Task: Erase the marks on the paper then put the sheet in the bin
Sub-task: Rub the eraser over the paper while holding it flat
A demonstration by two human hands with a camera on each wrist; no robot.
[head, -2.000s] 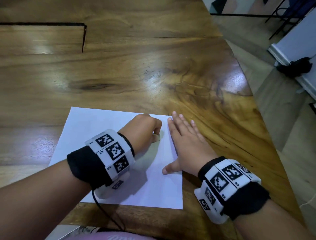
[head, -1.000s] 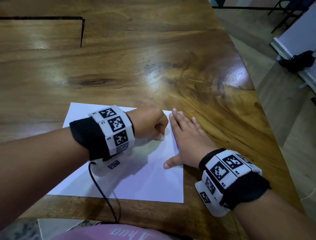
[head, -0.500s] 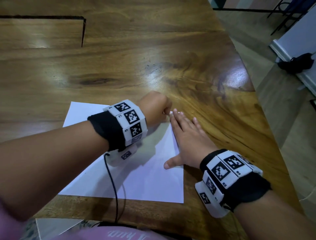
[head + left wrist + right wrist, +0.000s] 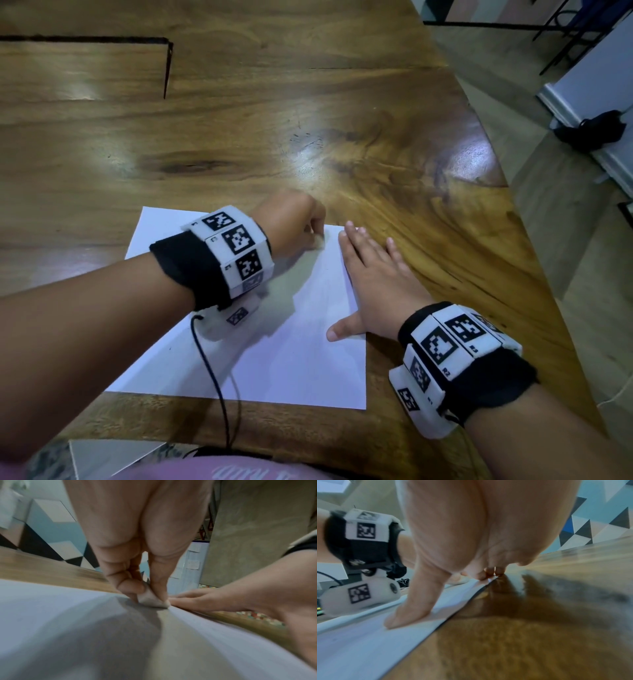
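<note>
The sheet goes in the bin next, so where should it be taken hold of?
Probably the sheet's near right corner, from the right: it lies flat on the table, that corner is bare, and the right hand already presses that edge while the left hand pinches the eraser.

bare table (image 4: 308,102) beyond paper (image 4: 291,359)

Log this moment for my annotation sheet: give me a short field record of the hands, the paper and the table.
left hand: left hand pinches a small whitish eraser against the paper's far edge
right hand: right hand lies flat, fingers straight, over the paper's right edge
paper: white rectangular sheet of paper, flat; no marks discernible
surface: glossy brown wooden table
bin: not in view
stage: erasing, sheet not yet binned
</note>
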